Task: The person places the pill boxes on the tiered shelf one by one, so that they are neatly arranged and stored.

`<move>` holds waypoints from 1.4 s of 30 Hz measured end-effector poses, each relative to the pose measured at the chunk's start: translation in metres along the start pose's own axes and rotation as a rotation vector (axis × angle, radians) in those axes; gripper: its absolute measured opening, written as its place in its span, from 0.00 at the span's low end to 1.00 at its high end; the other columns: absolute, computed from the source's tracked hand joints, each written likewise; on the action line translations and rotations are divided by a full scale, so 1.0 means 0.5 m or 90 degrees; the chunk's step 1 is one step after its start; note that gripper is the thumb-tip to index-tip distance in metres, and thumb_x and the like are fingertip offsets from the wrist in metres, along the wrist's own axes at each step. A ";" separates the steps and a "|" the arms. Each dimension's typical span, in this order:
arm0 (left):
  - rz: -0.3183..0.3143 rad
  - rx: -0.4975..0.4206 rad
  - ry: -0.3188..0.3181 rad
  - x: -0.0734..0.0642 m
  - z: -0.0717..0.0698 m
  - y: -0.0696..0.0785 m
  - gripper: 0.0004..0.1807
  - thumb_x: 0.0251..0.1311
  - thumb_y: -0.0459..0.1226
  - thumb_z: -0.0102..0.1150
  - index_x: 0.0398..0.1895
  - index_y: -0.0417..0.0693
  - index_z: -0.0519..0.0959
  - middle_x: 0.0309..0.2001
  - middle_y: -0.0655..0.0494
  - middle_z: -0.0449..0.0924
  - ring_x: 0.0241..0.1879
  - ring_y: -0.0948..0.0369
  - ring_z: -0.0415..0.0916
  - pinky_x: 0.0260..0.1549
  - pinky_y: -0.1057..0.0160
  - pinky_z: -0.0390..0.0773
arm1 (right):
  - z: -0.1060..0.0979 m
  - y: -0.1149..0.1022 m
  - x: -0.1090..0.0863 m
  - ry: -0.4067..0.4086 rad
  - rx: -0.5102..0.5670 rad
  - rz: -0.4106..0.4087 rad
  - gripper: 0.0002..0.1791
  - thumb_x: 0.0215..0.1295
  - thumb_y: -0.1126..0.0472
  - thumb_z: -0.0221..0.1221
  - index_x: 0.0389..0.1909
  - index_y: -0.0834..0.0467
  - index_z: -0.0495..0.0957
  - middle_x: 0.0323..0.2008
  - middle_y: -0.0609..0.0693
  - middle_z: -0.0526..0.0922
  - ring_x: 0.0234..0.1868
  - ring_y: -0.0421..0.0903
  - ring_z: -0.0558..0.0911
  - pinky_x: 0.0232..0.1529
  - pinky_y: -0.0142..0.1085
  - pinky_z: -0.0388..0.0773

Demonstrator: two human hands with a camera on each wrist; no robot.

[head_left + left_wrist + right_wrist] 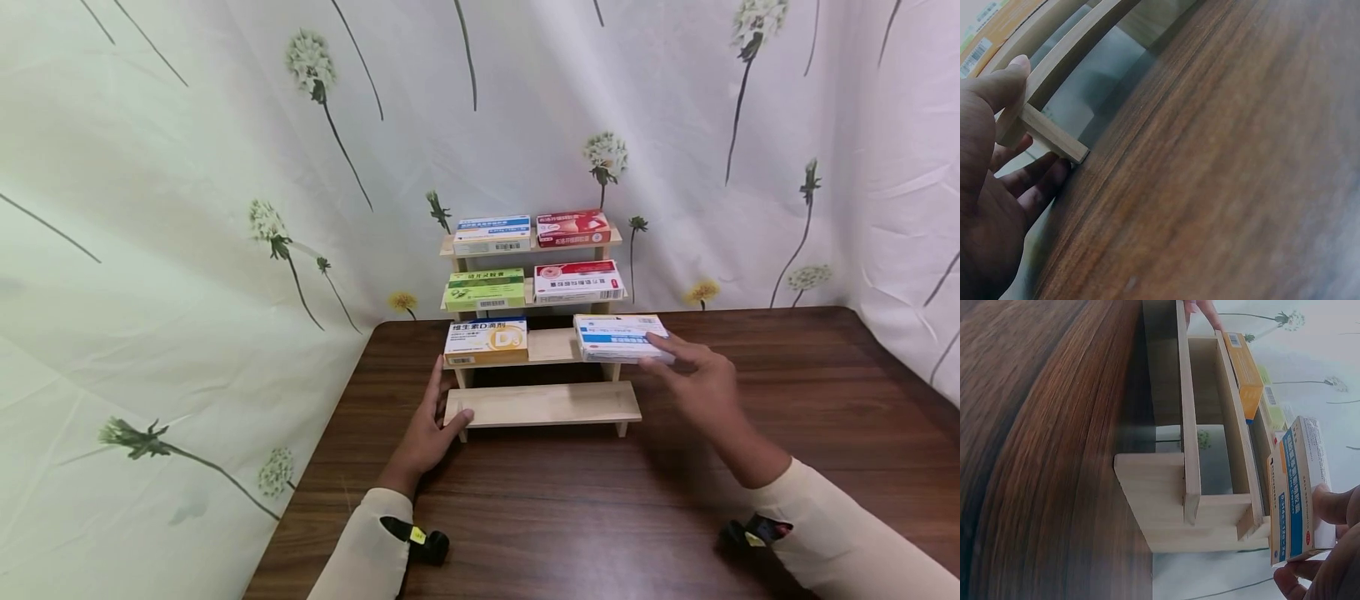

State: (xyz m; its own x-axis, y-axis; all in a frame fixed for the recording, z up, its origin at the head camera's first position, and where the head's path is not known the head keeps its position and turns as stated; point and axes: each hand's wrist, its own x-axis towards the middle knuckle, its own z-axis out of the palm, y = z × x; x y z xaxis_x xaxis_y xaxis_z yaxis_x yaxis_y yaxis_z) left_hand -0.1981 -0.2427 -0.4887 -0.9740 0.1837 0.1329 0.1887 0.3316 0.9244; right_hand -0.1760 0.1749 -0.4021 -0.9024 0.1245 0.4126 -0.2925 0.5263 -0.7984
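At the right end of the third step down, my right hand (701, 379) pinches a white and blue medicine box (618, 337) by its right end. The right wrist view has the box (1300, 494) tilted, thumb on one face and fingers under the other, close over the shelf's edge. My left hand (427, 433) holds the left end of the stepped wooden rack (543, 404), its thumb on the lowest board and its fingers along the side. A yellow and white vitamin D box (487, 342) sits on the third step, just above the left fingertips.
On the top step sit a blue and white box (491, 235) and a red box (572, 229). The second step bears a green box (485, 290) and a red and white box (577, 282). Beneath the rack is a dark wooden table (555, 508); a flower-print curtain (525, 108) hangs behind.
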 end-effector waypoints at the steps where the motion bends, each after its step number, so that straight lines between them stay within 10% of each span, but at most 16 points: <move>1: 0.001 0.000 0.000 0.000 0.000 0.000 0.58 0.77 0.44 0.68 0.90 0.82 0.34 0.84 0.41 0.61 0.79 0.39 0.69 0.71 0.35 0.76 | 0.003 -0.002 0.000 0.000 0.004 -0.002 0.23 0.69 0.62 0.75 0.63 0.59 0.87 0.70 0.68 0.78 0.75 0.72 0.76 0.70 0.69 0.72; 18: 0.005 -0.006 -0.002 0.000 -0.001 0.000 0.58 0.77 0.43 0.67 0.89 0.83 0.33 0.84 0.41 0.60 0.80 0.39 0.68 0.71 0.35 0.76 | 0.063 -0.008 0.006 0.032 0.028 -0.025 0.22 0.65 0.66 0.77 0.60 0.61 0.89 0.68 0.68 0.81 0.68 0.68 0.80 0.56 0.40 0.69; 35: 0.006 -0.003 -0.002 -0.001 0.000 0.001 0.58 0.77 0.43 0.67 0.90 0.82 0.33 0.84 0.41 0.61 0.78 0.39 0.70 0.70 0.35 0.77 | 0.099 -0.008 0.005 0.039 0.040 0.003 0.24 0.65 0.64 0.77 0.62 0.57 0.88 0.72 0.62 0.78 0.68 0.64 0.77 0.63 0.50 0.68; 42: 0.004 -0.001 -0.001 0.000 0.000 0.001 0.58 0.77 0.43 0.68 0.89 0.83 0.33 0.84 0.42 0.62 0.79 0.40 0.70 0.71 0.35 0.77 | 0.113 0.006 0.009 0.047 0.037 -0.043 0.24 0.62 0.66 0.79 0.59 0.60 0.89 0.70 0.66 0.79 0.68 0.69 0.76 0.66 0.65 0.47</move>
State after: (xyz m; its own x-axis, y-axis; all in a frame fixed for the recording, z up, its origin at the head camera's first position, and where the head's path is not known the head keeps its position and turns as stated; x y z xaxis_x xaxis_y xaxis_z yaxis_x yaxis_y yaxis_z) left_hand -0.1979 -0.2425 -0.4884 -0.9727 0.1871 0.1376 0.1941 0.3295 0.9240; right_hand -0.1990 0.1293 -0.4273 -0.8547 0.1530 0.4960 -0.3717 0.4865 -0.7907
